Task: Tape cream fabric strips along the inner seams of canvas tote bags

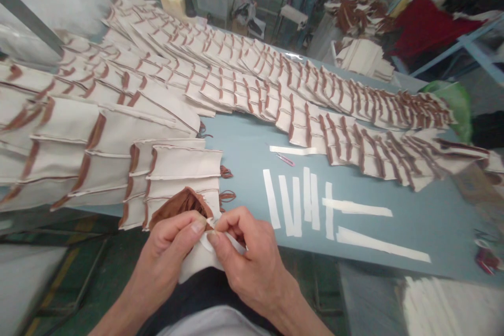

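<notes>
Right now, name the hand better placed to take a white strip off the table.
Right, probably: both pinch the cream piece, but the right hand sits nearer the white strips than the left hand.

I see my left hand (169, 249) and my right hand (248, 252) pinching a white cloth piece (199, 262) at the near edge of the blue table (244, 152), with white strips (293, 199) just to the right and long rows of cloth pieces (236, 84) behind.
</notes>
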The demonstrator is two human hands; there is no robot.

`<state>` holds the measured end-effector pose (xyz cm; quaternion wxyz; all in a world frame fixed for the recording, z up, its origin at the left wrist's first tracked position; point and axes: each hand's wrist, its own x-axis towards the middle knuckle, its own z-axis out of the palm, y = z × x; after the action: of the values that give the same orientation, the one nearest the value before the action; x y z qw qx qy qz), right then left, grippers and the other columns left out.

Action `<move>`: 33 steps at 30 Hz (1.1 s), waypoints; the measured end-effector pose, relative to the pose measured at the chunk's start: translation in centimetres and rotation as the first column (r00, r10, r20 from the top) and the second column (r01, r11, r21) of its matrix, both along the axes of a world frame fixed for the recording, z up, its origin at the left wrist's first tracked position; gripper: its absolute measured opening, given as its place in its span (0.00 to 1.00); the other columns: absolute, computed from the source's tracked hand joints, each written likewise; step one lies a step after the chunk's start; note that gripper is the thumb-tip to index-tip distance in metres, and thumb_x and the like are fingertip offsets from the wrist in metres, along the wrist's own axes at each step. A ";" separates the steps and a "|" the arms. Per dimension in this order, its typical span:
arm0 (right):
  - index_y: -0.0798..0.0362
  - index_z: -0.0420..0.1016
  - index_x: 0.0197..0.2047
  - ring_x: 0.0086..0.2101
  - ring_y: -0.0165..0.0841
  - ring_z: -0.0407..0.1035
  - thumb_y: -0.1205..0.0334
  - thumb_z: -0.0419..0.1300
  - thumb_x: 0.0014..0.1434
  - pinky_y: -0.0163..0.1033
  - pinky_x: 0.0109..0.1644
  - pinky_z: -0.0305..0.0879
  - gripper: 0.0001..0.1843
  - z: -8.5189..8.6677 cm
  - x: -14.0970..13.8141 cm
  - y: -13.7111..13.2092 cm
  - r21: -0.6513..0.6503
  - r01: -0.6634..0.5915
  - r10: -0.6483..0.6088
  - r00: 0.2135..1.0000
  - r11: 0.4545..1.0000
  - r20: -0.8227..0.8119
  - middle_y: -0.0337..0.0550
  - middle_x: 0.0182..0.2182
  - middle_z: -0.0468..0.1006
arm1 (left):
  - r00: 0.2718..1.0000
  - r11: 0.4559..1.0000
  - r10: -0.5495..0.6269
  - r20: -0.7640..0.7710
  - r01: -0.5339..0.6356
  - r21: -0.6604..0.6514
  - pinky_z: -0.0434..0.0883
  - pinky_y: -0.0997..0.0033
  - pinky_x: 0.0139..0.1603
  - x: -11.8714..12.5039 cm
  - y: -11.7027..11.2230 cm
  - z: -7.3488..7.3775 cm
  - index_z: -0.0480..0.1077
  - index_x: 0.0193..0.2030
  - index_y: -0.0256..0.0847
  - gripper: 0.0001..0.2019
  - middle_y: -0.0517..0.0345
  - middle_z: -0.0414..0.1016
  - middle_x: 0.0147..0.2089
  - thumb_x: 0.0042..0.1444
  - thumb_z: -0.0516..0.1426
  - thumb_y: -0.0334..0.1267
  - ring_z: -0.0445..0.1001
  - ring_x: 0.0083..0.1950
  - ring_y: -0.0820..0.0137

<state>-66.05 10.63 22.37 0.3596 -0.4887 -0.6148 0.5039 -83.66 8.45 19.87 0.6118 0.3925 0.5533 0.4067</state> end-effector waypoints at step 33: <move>0.47 0.64 0.39 0.20 0.28 0.64 0.61 0.47 0.83 0.38 0.28 0.55 0.16 -3.7 -0.2 1.3 0.810 -0.055 -0.109 0.983 0.584 0.145 0.31 0.20 0.72 | 0.957 0.971 0.152 0.247 -0.098 -0.217 0.60 0.80 0.22 1.1 0.3 -0.6 0.75 0.25 0.38 0.26 0.64 0.67 0.22 0.55 0.73 0.59 0.58 0.24 0.76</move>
<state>-66.25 11.92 18.69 0.4937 -0.3231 -0.7989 0.1164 -82.57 8.79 19.26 0.6892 0.2352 0.5299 0.4346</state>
